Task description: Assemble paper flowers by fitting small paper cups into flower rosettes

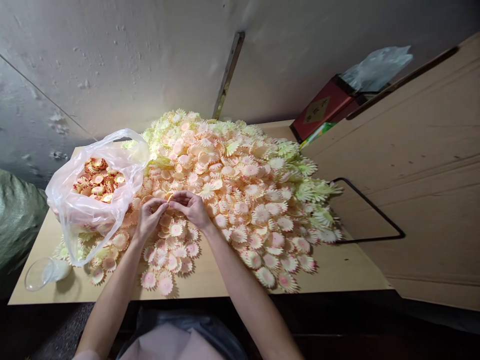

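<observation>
A broad heap of scalloped flower pieces [251, 190], pale pink, cream and light green, covers much of the table. Over its front left part, my left hand [152, 212] and my right hand [190, 206] meet with fingertips nearly touching. Both hands are pinched around a small pale piece between them, mostly hidden by the fingers; it looks like one of the flower pieces. Left of my left hand stands an open clear plastic bag [129, 187] with smaller red-edged yellow flower pieces [98, 181] inside.
A clear cup [37, 275] with something white lies tipped at the table's [210, 285] front left. At the back right are a red box [322, 107] and crumpled plastic [378, 67]. Cardboard [423, 200] and a black metal bar [375, 207] stand right; a green sack [18, 220] sits left.
</observation>
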`<state>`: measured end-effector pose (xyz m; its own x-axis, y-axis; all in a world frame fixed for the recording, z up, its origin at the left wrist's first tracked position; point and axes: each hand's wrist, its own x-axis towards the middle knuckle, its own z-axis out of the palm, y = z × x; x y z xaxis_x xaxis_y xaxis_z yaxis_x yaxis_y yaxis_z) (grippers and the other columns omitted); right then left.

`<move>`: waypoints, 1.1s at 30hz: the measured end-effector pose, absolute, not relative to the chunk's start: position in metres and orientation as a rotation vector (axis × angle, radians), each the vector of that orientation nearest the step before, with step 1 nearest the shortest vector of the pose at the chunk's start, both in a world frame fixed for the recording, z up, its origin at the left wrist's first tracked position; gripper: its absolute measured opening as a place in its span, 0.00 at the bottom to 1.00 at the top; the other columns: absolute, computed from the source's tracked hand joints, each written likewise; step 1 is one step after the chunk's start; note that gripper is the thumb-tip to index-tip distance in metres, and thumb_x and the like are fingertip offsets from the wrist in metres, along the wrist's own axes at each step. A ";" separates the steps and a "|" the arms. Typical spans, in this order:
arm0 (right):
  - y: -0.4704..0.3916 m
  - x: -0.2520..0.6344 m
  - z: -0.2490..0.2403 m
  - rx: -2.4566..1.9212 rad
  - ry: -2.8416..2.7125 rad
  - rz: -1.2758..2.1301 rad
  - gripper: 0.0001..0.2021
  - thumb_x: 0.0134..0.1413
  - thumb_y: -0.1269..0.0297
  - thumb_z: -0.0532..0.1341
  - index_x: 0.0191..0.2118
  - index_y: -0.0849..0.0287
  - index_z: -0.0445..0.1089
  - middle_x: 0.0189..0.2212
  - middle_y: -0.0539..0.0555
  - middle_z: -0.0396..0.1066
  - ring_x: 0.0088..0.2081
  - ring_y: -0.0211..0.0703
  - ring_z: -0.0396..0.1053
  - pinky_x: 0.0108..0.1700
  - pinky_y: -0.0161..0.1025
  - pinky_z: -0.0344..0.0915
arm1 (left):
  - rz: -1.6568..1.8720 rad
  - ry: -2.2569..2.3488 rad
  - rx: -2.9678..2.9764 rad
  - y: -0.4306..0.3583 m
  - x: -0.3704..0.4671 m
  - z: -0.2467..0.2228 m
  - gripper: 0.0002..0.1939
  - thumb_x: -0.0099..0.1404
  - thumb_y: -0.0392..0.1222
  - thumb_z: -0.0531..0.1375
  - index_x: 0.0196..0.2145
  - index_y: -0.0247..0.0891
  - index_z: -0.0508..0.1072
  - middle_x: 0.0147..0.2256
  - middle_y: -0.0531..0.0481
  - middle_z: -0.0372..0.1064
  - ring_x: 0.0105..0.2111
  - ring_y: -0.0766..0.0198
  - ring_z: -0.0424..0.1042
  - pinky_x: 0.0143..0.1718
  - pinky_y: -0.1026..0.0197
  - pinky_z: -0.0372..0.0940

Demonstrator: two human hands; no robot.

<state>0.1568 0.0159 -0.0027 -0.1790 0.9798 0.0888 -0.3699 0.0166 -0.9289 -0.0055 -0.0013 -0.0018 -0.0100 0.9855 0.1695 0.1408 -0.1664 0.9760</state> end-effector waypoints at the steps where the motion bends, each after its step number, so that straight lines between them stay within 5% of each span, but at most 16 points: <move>1: 0.016 0.157 -0.003 -0.782 -1.091 1.463 0.15 0.39 0.62 0.73 0.35 0.58 0.74 0.32 0.51 0.77 0.35 0.40 0.74 0.42 0.38 0.72 | 1.279 1.247 1.430 -0.001 -0.005 -0.001 0.13 0.58 0.49 0.66 0.33 0.36 0.79 0.33 0.47 0.75 0.33 0.64 0.71 0.34 0.66 0.64; 19: 0.017 0.159 -0.005 -0.747 -1.143 1.489 0.14 0.43 0.58 0.71 0.35 0.57 0.72 0.32 0.51 0.73 0.36 0.39 0.71 0.42 0.37 0.69 | 1.278 1.236 1.327 -0.007 0.001 0.007 0.16 0.56 0.52 0.67 0.32 0.35 0.76 0.27 0.49 0.72 0.24 0.67 0.69 0.24 0.66 0.62; 28: 0.016 0.158 -0.001 -0.761 -1.151 1.471 0.18 0.37 0.59 0.74 0.35 0.58 0.71 0.31 0.50 0.74 0.34 0.38 0.71 0.43 0.38 0.70 | 1.245 1.254 1.553 -0.005 -0.005 0.007 0.12 0.62 0.48 0.63 0.35 0.36 0.76 0.35 0.47 0.74 0.36 0.64 0.71 0.39 0.64 0.65; 33: 0.015 0.157 0.000 -0.739 -1.140 1.495 0.18 0.36 0.59 0.74 0.35 0.58 0.72 0.32 0.50 0.75 0.35 0.38 0.72 0.43 0.38 0.71 | 1.258 1.283 1.542 -0.006 -0.004 0.008 0.13 0.62 0.49 0.62 0.34 0.36 0.76 0.33 0.48 0.72 0.32 0.65 0.70 0.33 0.65 0.63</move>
